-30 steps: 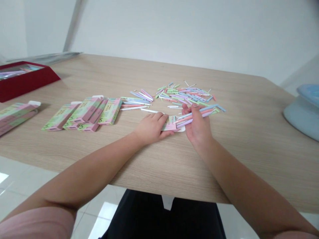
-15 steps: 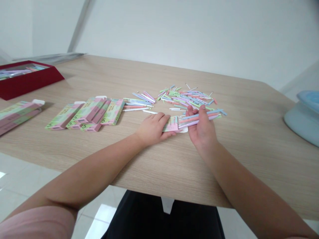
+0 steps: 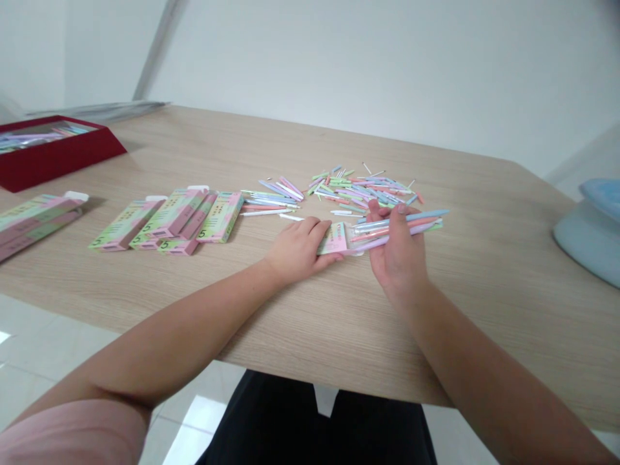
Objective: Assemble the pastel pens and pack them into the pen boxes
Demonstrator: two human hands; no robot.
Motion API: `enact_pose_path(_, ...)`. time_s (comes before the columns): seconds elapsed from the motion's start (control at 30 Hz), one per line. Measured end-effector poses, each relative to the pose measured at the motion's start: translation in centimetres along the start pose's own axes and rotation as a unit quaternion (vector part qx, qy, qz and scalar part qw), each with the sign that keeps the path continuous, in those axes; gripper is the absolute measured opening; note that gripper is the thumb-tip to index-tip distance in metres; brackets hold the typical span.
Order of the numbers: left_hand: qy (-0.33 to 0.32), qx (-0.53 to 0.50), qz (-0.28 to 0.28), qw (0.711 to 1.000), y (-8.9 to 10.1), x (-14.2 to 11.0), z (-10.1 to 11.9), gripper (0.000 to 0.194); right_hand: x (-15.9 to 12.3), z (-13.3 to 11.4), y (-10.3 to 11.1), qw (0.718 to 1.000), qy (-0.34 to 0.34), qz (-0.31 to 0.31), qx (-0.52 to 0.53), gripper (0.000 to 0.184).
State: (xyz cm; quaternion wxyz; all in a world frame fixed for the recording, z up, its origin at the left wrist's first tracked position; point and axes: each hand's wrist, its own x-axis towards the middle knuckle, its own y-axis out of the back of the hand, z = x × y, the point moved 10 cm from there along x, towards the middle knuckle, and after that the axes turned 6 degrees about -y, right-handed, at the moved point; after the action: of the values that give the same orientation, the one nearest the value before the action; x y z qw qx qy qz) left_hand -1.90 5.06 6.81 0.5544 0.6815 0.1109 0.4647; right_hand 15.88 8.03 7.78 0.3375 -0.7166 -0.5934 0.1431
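My left hand [image 3: 301, 250] is closed around a small pink and green carton [image 3: 334, 239] lying on the table, its open end facing right. From that end sticks out a bundle of pastel pens [image 3: 371, 231] in blue, coral, purple and green, with what looks like a clear sleeve around part of it. My right hand [image 3: 400, 252] grips the bundle, thumb on top and fingers beneath. The pens' left ends are still inside or at the carton mouth; how deep is hidden.
Several similar cartons [image 3: 177, 213] lie left of my hands, with more cartons [image 3: 36, 219] farther left. Loose pens [image 3: 271, 201] and a heap of pen parts [image 3: 363, 188] lie beyond my hands. A red box [image 3: 62, 155] holds more pens. A pale blue object [image 3: 593, 226] stands right.
My right hand has moved slightly to the right with the pens, and a little more of them shows outside the carton. My left hand and the carton have stayed nearly in place.
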Motion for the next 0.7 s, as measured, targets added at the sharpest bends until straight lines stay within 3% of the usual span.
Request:
enact_pose_path(0.23,-0.010,-0.013,-0.001,1.000,-0.3,0.1,0.5,0.084,0.2,-0.2,-0.1,1.000,0.006,0.000,-0.016,0.029)
enact_pose_path(0.5,0.000,-0.025,-0.003,1.000,-0.5,0.1,0.7,0.082,1.5,1.9,1.8,0.997,-0.067,0.038,-0.002,0.024)
enact_pose_path(0.7,0.003,-0.031,0.001,1.000,-0.6,0.2,0.9,0.083,1.4,0.9,0.7,0.999,-0.039,0.009,-0.002,0.029)
